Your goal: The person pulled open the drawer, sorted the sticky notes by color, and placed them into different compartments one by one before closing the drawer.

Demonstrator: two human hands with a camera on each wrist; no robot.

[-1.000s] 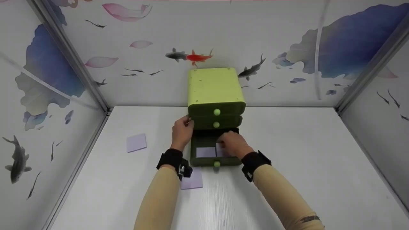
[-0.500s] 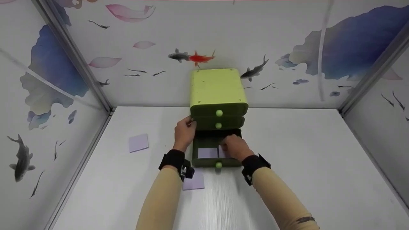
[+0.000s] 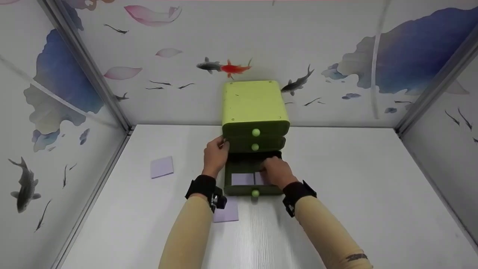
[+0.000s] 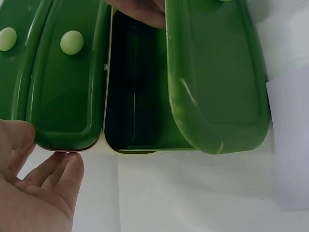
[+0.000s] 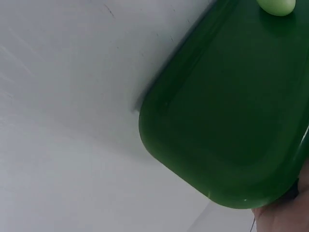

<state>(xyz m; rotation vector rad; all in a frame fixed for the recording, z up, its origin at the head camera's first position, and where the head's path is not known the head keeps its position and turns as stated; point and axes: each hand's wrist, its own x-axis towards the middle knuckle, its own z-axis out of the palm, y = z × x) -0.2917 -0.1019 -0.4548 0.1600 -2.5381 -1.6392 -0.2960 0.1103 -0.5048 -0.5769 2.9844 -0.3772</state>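
A small green drawer cabinet (image 3: 254, 101) stands against the back wall, its bottom drawer (image 3: 239, 191) pulled out. My left hand (image 3: 216, 157) grips the cabinet's left side at the middle drawer (image 4: 67, 104), thumb and fingers either side of the edge in the left wrist view. Inside the bottom drawer lie two lilac paper squares side by side, the left square (image 3: 242, 179) and the right square (image 3: 261, 179). Over the right square is my right hand (image 3: 277, 171), fingers bent and their tips hidden. The right wrist view shows mostly the drawer front (image 5: 231, 111), with part of that hand (image 5: 285, 217).
Another lilac square (image 3: 162, 167) lies on the white table (image 3: 354, 194) to the left. One more lilac square (image 3: 227, 211) sits in front of the drawer, partly behind the left wrist camera (image 3: 218, 201). Printed walls enclose the table on the back and sides.
The right lilac square, tilted up earlier, now lies lower and level with the left one in the drawer. My right hand has shifted slightly; the left keeps its grip.
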